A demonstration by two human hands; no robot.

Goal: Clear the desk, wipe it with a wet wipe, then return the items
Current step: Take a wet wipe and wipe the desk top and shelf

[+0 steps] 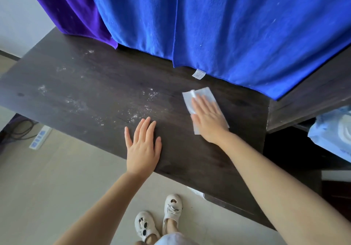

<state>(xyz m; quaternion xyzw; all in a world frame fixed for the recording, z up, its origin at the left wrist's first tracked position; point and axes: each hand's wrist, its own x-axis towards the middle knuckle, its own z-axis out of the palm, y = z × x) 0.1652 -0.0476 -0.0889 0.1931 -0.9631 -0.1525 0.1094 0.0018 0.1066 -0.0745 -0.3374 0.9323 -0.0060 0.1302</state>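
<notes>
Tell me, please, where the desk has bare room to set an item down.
Bare: the near strip of desk between the left hand and right hand, and the far-left end. Taken: the wet wipe under the right hand; white dust speckles the middle.

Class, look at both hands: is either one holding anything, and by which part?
Neither grips anything. The right hand presses flat on the middle of the wet wipe; the left hand rests open on the desk.

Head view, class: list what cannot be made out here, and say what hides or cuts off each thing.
- White wet wipe: its middle lies under the flat right hand.
- Back of the dark wooden desk: covered by the hanging blue towel and purple towel.
- Pale blue wipes packet: cut off by the right edge.
- Small white towel label: print too small to read.
</notes>
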